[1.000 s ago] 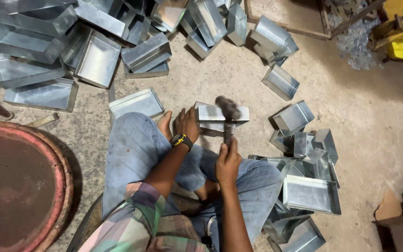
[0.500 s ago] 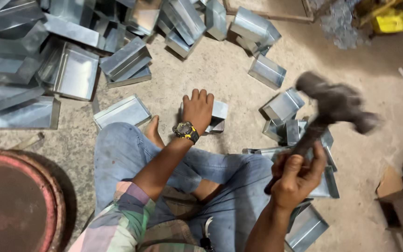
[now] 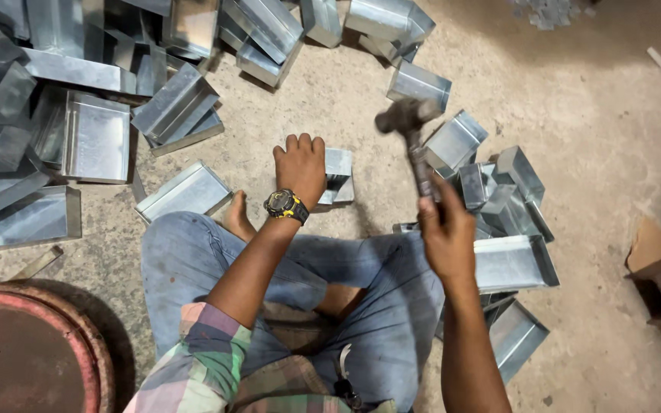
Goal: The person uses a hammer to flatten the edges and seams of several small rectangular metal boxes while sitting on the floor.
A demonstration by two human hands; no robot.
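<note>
In the head view, the left hand presses flat, fingers spread, on a small folded sheet-metal box lying on the concrete floor just beyond the knees, while the right hand, to its right, grips a raised hammer.

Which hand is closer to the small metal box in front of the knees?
Left. The left hand lies flat on the box; the right hand is off to its right, holding the hammer raised.
</note>
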